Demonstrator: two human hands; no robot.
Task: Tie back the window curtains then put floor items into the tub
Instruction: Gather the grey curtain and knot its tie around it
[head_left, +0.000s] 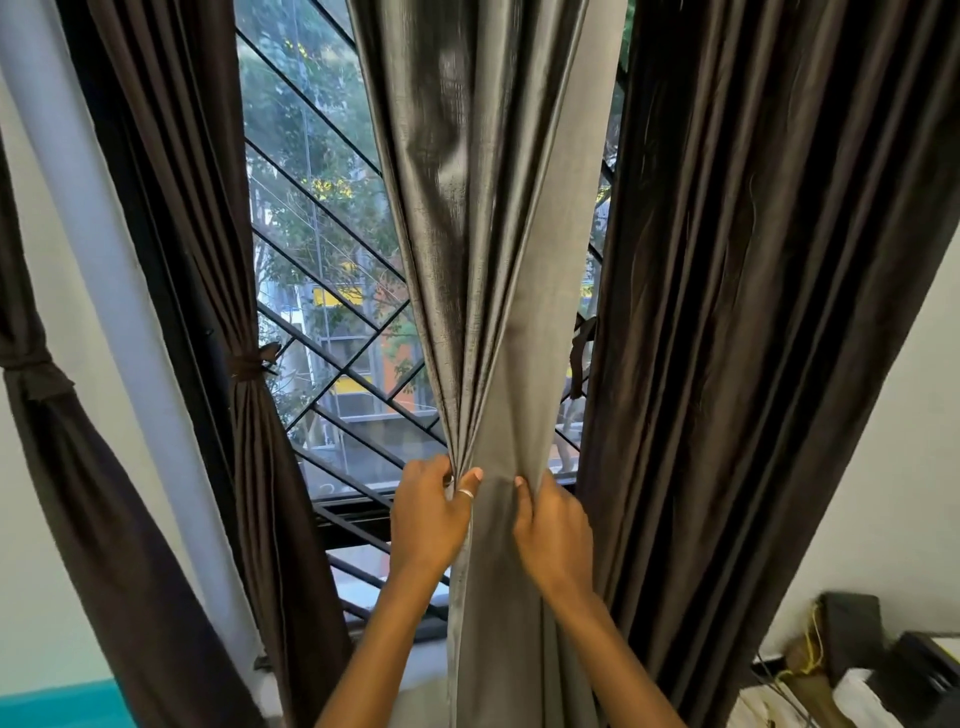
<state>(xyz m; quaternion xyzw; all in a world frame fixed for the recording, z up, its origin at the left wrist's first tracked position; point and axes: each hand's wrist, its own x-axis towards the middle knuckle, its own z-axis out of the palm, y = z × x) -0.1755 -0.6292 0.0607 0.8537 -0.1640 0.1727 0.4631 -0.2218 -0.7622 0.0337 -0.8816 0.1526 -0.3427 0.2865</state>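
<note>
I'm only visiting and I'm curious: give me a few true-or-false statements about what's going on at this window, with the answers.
1. Both the left hand and the right hand grip the grey curtain. True.
2. The dark curtain at the window's left side hangs loose. False: a tie band binds it at mid-height.
3. A ring shows on the left hand. True.
4. A solid shutter blocks the view outside. False: only slanted window bars cross the glass, and trees and buildings show through.
</note>
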